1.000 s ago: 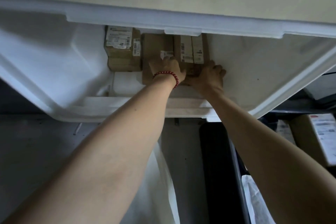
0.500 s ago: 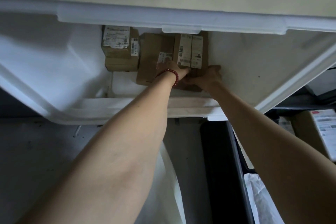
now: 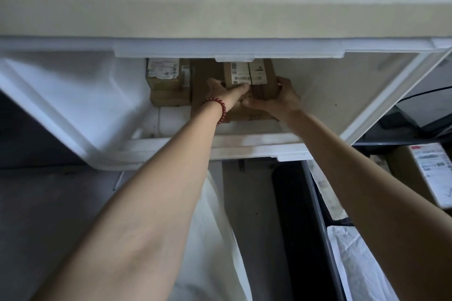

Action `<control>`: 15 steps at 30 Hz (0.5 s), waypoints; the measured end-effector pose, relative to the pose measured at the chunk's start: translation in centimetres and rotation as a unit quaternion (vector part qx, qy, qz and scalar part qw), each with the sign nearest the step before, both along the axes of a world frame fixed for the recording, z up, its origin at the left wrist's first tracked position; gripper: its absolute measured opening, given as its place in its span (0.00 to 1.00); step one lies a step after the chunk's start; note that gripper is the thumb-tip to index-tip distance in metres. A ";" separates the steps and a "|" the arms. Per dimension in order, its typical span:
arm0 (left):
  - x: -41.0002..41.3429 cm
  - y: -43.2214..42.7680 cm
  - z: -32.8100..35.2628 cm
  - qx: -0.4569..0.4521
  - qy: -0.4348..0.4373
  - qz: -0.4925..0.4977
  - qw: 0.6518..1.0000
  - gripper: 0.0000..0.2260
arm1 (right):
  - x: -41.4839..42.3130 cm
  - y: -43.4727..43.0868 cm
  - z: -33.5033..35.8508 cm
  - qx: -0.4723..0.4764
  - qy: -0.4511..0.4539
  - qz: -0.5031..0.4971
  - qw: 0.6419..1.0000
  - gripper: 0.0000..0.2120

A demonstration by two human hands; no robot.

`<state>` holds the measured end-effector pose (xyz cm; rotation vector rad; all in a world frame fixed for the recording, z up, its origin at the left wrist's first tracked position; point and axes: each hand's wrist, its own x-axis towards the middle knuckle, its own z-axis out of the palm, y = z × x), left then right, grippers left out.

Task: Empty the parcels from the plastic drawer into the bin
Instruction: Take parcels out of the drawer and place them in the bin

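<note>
Reaching deep into the white plastic drawer (image 3: 73,105) with both hands. Gripping the right side of a brown parcel (image 3: 263,85) with the right hand (image 3: 281,100), fingers curled round it. Pressing on its front sticker with the left hand (image 3: 225,91), fingers mostly straight. Holding it at the back of the drawer, on a flat brown parcel (image 3: 203,73), near another stickered parcel (image 3: 166,80) further left. Down below, right: a dark bin (image 3: 315,203).
</note>
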<state>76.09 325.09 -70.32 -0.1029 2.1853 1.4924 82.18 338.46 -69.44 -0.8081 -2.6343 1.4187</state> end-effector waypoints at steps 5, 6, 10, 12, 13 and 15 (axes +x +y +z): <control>2.5 -1.8 2.3 0.028 0.005 -0.011 1.000 0.41 | 3.6 -0.6 2.8 -0.068 0.007 0.030 0.997 0.51; 3.3 -2.2 2.8 0.035 0.005 -0.011 0.999 0.42 | 4.5 -0.9 3.4 -0.083 0.008 0.037 0.996 0.51; 6.3 -4.0 3.9 0.014 0.020 -0.007 1.000 0.46 | 7.9 -2.1 5.4 -0.159 0.019 0.052 0.986 0.49; 7.9 -4.7 4.7 0.013 0.023 -0.004 1.000 0.46 | 9.4 -2.7 6.2 -0.174 0.015 0.057 0.983 0.48; 8.6 -5.0 5.1 0.020 0.016 -0.002 1.000 0.47 | 10.2 -3.0 6.5 -0.177 0.011 0.061 0.982 0.49; 10.2 -5.7 6.1 0.027 0.008 0.002 1.000 0.47 | 11.6 -3.6 7.1 -0.189 0.013 0.066 0.980 0.50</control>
